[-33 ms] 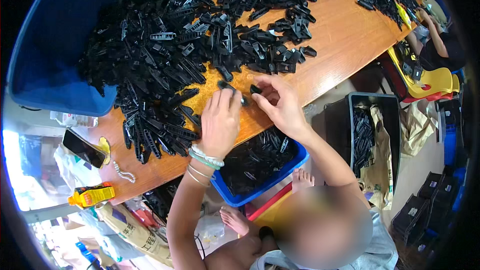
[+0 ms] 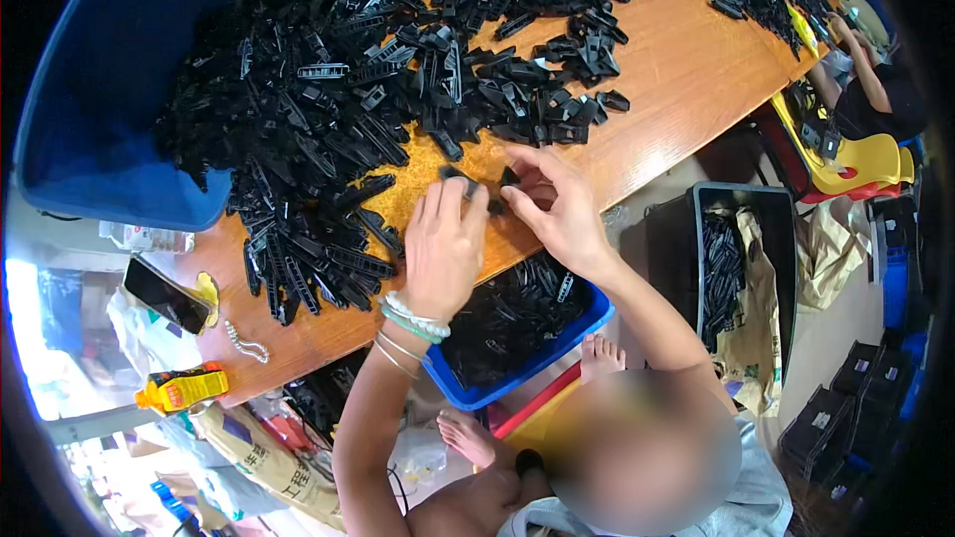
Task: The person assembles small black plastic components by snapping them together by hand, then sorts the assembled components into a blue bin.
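Both my hands work over the front edge of a wooden table (image 2: 657, 80). My left hand (image 2: 445, 244), with bracelets at the wrist, is closed on a black plastic part (image 2: 458, 179) that sticks out past its fingertips, slightly blurred. Between thumb and fingers, my right hand (image 2: 559, 207) pinches a small dark plastic piece (image 2: 510, 177). The two pieces are close together; I cannot tell whether they touch. Beyond my hands spreads a large heap of black plastic parts (image 2: 328, 70), some long and ribbed like clips. Below my hands, a blue bin (image 2: 468, 400) holds more black parts.
A big blue tub (image 2: 109, 119) lies at the left. Near it are a phone (image 2: 164, 296), a bead string (image 2: 247, 343) and a yellow bottle (image 2: 184, 388). At right stand a black crate (image 2: 791, 278) with parts and paper, and a yellow chair (image 2: 860, 164); another person (image 2: 875, 99) sits beyond.
My left hand has shifted slightly to the right with its black part. The small piece in my right fingers has tilted a little; the rest looks the same.
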Demonstrator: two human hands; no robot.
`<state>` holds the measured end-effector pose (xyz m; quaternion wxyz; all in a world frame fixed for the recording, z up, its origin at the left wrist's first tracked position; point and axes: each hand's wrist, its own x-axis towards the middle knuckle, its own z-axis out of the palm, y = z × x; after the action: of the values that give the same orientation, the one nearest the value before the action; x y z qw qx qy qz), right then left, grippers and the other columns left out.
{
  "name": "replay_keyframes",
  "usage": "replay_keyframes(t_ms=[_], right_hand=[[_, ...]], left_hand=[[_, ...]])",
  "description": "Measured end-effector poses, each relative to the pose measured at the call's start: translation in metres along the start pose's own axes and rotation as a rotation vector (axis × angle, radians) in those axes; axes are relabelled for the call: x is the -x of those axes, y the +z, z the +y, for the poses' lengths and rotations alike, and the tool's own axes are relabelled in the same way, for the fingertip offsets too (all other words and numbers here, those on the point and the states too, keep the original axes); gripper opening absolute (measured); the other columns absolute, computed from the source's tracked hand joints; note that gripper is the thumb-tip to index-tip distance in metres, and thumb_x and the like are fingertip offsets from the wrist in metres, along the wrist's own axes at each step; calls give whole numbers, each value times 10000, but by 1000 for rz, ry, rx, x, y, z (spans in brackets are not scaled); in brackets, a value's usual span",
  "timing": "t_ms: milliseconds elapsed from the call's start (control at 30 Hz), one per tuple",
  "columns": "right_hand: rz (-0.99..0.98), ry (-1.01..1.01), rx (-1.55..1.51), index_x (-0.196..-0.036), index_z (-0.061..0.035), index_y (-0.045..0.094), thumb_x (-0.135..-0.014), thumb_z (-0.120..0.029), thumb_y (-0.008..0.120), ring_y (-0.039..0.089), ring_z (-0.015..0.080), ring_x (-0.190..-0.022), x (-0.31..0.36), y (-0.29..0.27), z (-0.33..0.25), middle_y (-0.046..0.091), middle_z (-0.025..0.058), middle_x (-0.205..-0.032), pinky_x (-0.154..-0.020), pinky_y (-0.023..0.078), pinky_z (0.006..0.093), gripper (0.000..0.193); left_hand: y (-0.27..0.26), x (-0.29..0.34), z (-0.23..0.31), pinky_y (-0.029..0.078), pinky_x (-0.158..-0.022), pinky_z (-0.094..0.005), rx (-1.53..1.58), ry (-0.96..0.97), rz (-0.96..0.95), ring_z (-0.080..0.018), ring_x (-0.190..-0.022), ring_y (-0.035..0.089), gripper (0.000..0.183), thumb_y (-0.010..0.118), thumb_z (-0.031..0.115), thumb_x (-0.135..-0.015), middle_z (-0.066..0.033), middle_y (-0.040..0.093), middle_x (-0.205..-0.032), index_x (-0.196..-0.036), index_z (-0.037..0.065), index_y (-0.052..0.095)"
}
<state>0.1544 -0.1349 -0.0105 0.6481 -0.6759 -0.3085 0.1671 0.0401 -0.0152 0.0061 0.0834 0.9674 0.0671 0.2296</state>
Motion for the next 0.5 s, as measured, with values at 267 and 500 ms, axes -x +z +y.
replay_keyframes(t_ms=[267,500], right_hand=[[136,-342,785,-1053,-5,677,-783,-70,716,609,330,-902,13,-29,4,650,158,-993,-834,487,400,281],[11,-255,410,-981,-12,714,-739,-72,763,571,281,-844,40,-10,3,650,103,-860,-769,431,380,255]], left_hand=[[6,16,-13,492,-856,-415,251,-172,88,-334,-952,592,249,729,45,-773,-154,629,-1034,-996,-37,653],[11,13,-5,498,-766,-388,212,-122,131,-294,-859,596,157,727,36,-770,-116,629,-909,-903,-30,674]])
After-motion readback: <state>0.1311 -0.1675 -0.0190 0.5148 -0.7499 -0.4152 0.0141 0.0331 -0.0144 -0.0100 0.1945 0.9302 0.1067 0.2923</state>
